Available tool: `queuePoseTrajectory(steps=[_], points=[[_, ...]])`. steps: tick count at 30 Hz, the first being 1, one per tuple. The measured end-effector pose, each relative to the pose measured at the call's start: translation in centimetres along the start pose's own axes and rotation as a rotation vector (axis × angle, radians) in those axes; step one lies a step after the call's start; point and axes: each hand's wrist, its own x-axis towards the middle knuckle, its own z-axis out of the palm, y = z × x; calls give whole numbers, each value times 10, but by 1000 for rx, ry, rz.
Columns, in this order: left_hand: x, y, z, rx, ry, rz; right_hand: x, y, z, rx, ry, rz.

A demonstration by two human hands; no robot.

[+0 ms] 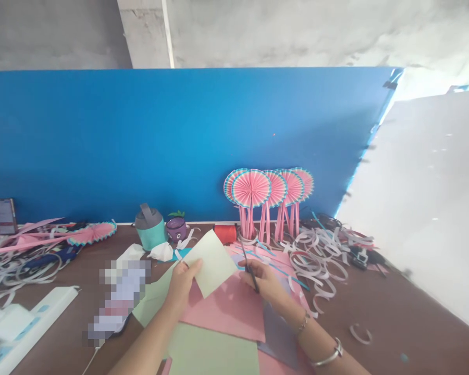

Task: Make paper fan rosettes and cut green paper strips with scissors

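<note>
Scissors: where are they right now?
In the head view, the scissors are in the right hand, just right of the pale paper that the left hand holds.

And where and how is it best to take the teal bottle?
Probably by the grey handle on its lid, from above: it sticks up from the upright teal bottle, clear of the crumpled white paper beside its base.

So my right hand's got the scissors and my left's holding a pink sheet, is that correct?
Not quite: the sheet in your left hand is pale cream, not pink, as the head view shows. Your right hand has the scissors.
</note>
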Motion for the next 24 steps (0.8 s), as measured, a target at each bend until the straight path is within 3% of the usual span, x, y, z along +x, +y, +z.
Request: queuePoseTrajectory(steps=[5, 9, 24], points=[[8, -1, -10, -19, 118, 57, -7, -9, 0, -110, -156, 88], [12, -3, -13, -58, 97, 68, -9, -9, 2, -140, -237, 105], [5, 3, -8, 30, 105, 65, -10, -7, 4, -238, -253, 82]])
